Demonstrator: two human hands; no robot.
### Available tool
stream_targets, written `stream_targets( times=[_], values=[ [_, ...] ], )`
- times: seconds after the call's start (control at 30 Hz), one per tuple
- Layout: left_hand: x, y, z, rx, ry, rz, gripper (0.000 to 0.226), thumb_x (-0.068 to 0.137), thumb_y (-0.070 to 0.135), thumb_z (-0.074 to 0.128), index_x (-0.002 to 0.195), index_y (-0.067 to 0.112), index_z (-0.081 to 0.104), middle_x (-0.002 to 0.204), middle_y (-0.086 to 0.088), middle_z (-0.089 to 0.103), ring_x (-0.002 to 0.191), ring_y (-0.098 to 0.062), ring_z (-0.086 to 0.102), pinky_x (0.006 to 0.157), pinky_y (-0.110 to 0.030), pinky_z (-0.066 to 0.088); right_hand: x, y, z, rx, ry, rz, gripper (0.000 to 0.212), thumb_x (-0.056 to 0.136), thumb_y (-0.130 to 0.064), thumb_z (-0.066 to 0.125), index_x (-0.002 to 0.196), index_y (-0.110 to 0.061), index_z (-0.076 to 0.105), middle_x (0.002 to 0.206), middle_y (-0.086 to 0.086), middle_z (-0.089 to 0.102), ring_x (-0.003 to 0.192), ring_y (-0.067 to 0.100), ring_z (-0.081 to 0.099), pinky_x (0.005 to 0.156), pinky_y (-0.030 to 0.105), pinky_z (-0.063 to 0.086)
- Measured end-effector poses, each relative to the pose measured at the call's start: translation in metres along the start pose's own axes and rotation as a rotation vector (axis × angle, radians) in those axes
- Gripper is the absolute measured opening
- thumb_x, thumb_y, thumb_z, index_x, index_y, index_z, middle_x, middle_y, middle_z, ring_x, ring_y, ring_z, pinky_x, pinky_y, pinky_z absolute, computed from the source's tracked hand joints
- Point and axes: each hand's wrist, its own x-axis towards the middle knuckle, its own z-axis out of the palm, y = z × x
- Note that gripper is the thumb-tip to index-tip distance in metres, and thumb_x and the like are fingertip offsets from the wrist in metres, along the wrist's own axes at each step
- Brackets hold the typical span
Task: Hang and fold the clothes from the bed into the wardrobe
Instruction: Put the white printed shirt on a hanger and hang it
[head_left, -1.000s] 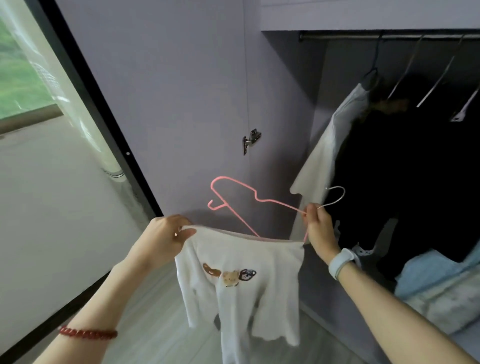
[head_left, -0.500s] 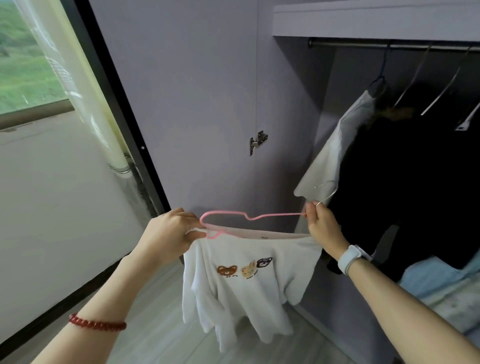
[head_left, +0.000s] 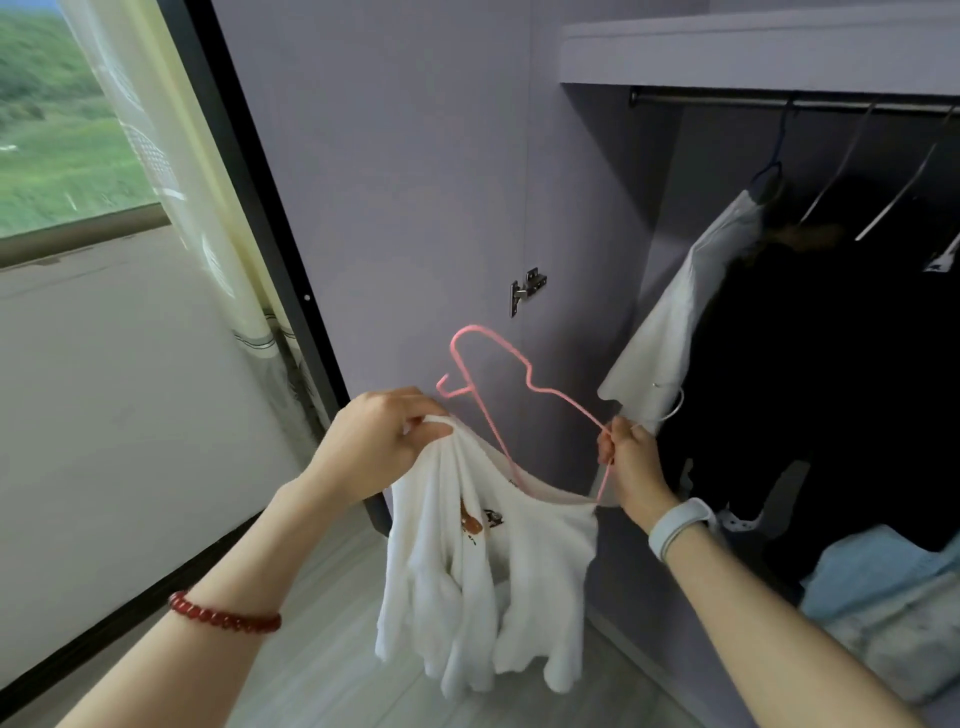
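While the white top (head_left: 483, 561) hangs limp from its neckline, only half of it is served by the pink hanger (head_left: 506, 400): one arm of the wire runs down inside the collar, the other arm with its little hook sticks up bare above the cloth.

From the head view, taking the hanger as the landmark: the left hand (head_left: 382, 441) sits just to its left and a little below the small hook, fingers and thumb pinching a gathered fold of the top's collar or shoulder. The right hand (head_left: 626, 460) is at the hanger's right end, clenched round the wire just below the pale metal hook (head_left: 670, 408). The top droops straight down beneath the hanger, bunched so that its bear print is creased out of sight. Up and to the right of the hanger runs the wardrobe rail (head_left: 779, 101), with a white garment (head_left: 675, 322) and dark clothes (head_left: 810, 374) already hanging under it.

As to handling, I judge the top light, soft and rather fluffy, with no stiffness at all; it will slide off a thin, smooth wire if tipped. The collar edge and shoulder seam are the sensible places to hold, stretching the neck over the bare arm. The hanger looks springy and light; its neck, beneath the hook, gives the firmest hold.
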Motion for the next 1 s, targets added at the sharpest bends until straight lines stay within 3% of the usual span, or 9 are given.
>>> stream_targets(
  times=[0.1, 0.27, 0.37, 0.47, 0.6, 0.67, 0.77, 0.83, 1.0],
  values=[
    [0.014, 0.016, -0.006, -0.100, 0.081, -0.005, 0.011, 0.087, 0.020, 0.065, 0.092, 0.015, 0.074, 0.084, 0.013, 0.062, 0.073, -0.013, 0.057, 0.074, -0.026, 0.044, -0.003, 0.008, 0.019, 0.144, -0.055, 0.077, 0.040, 0.100, -0.008, 0.025, 0.061, -0.017, 0.027, 0.034, -0.011, 0.030, 0.034, 0.005, 0.026, 0.050, 0.024, 0.018],
    [0.030, 0.027, -0.020, -0.208, 0.268, -0.085, 0.010, 0.086, 0.014, 0.065, 0.091, 0.013, 0.074, 0.078, 0.009, 0.063, 0.067, 0.004, 0.054, 0.066, -0.003, 0.036, -0.022, 0.016, 0.052, 0.214, -0.162, 0.076, 0.041, 0.099, -0.002, 0.025, 0.061, -0.015, 0.028, 0.033, -0.009, 0.029, 0.030, 0.002, 0.026, 0.048, 0.021, 0.020],
    [0.024, 0.017, -0.032, -0.176, 0.290, -0.122, 0.010, 0.086, 0.015, 0.065, 0.091, 0.012, 0.074, 0.077, 0.013, 0.062, 0.066, 0.005, 0.055, 0.067, -0.010, 0.041, -0.012, 0.018, 0.046, 0.138, -0.168, 0.033, 0.043, 0.098, -0.002, 0.027, 0.057, -0.015, 0.031, 0.036, -0.008, 0.030, 0.034, 0.004, 0.027, 0.048, 0.024, 0.023],
    [0.008, -0.003, -0.044, 0.044, 0.178, -0.111, 0.015, 0.090, 0.023, 0.061, 0.098, 0.020, 0.073, 0.080, 0.015, 0.061, 0.072, -0.006, 0.053, 0.070, -0.026, 0.042, -0.001, 0.011, 0.023, -0.092, -0.163, -0.073, 0.042, 0.100, -0.010, 0.032, 0.059, -0.014, 0.040, 0.049, -0.003, 0.039, 0.048, 0.012, 0.035, 0.053, 0.026, 0.031],
    [-0.007, -0.031, -0.046, 0.422, -0.060, -0.082, 0.027, 0.094, 0.042, 0.046, 0.111, 0.032, 0.065, 0.107, 0.018, 0.063, 0.107, -0.008, 0.049, 0.072, -0.027, 0.040, 0.009, -0.016, 0.010, -0.367, -0.181, -0.263, 0.037, 0.099, -0.011, 0.035, 0.063, -0.014, 0.045, 0.061, -0.002, 0.047, 0.058, 0.012, 0.043, 0.064, 0.029, 0.037],
    [-0.010, -0.039, -0.042, 0.486, -0.098, -0.102, 0.030, 0.094, 0.047, 0.042, 0.112, 0.035, 0.063, 0.110, 0.022, 0.061, 0.112, -0.007, 0.046, 0.068, -0.026, 0.038, 0.011, -0.024, 0.013, -0.388, -0.185, -0.292, 0.033, 0.099, -0.012, 0.036, 0.068, -0.011, 0.048, 0.066, -0.002, 0.051, 0.065, 0.015, 0.049, 0.072, 0.032, 0.040],
    [-0.012, -0.044, -0.038, 0.520, -0.091, -0.137, 0.031, 0.095, 0.046, 0.040, 0.114, 0.036, 0.062, 0.113, 0.023, 0.060, 0.113, -0.006, 0.046, 0.066, -0.025, 0.034, 0.008, -0.030, 0.011, -0.284, -0.172, -0.268, 0.029, 0.100, -0.011, 0.035, 0.075, -0.010, 0.049, 0.068, -0.002, 0.049, 0.063, 0.007, 0.046, 0.061, 0.010, 0.039],
    [-0.014, -0.046, -0.037, 0.500, -0.090, -0.151, 0.029, 0.096, 0.044, 0.041, 0.113, 0.035, 0.063, 0.111, 0.022, 0.061, 0.112, -0.006, 0.047, 0.066, -0.025, 0.034, 0.007, -0.034, 0.005, -0.258, -0.153, -0.275, 0.030, 0.100, -0.011, 0.034, 0.073, -0.012, 0.048, 0.069, -0.001, 0.047, 0.062, 0.006, 0.044, 0.057, 0.008, 0.038],
    [-0.012, -0.042, -0.033, 0.442, -0.050, -0.089, 0.026, 0.095, 0.042, 0.045, 0.111, 0.035, 0.065, 0.109, 0.020, 0.062, 0.109, -0.008, 0.051, 0.071, -0.027, 0.045, 0.012, -0.032, 0.007, -0.402, -0.144, -0.343, 0.035, 0.099, -0.010, 0.036, 0.066, -0.017, 0.047, 0.069, -0.006, 0.052, 0.081, 0.023, 0.054, 0.088, 0.037, 0.041]
  ],
)
